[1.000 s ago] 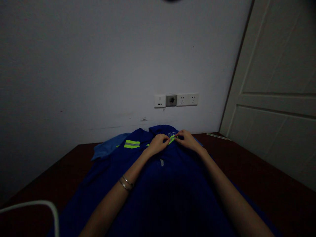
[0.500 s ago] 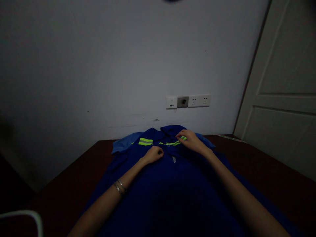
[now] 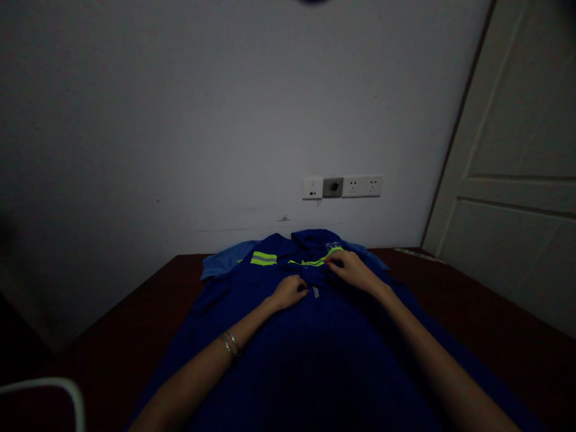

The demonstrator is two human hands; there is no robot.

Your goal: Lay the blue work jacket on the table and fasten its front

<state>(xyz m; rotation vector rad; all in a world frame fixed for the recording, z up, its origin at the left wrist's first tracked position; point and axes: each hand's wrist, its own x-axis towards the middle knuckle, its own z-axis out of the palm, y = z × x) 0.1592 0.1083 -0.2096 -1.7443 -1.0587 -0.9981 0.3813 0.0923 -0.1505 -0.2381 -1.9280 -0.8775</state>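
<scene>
A dark blue work jacket (image 3: 270, 336) with yellow-green and grey reflective strips lies spread out, collar toward the wall. My left hand (image 3: 290, 292), below two bracelets on the wrist, is closed over the middle of the front, beside a small grey mark (image 3: 315, 292). Whatever its curled fingers hold is hidden. My right hand (image 3: 351, 269) pinches the fabric at the end of the chest reflective strip (image 3: 312, 262). Lighter blue cloth (image 3: 227, 259) shows from under both shoulders.
The jacket rests on a dark red surface (image 3: 148, 300) against a grey wall (image 3: 180, 120). Sockets and a switch (image 3: 333, 187) are set in the wall. A panelled door (image 3: 508, 228) stands at right, and a white curved bar or cable (image 3: 58, 382) at lower left.
My left hand has moved right and slightly down across the jacket front. My right hand has come down a little from the chest strip, uncovering printed lettering above it.
</scene>
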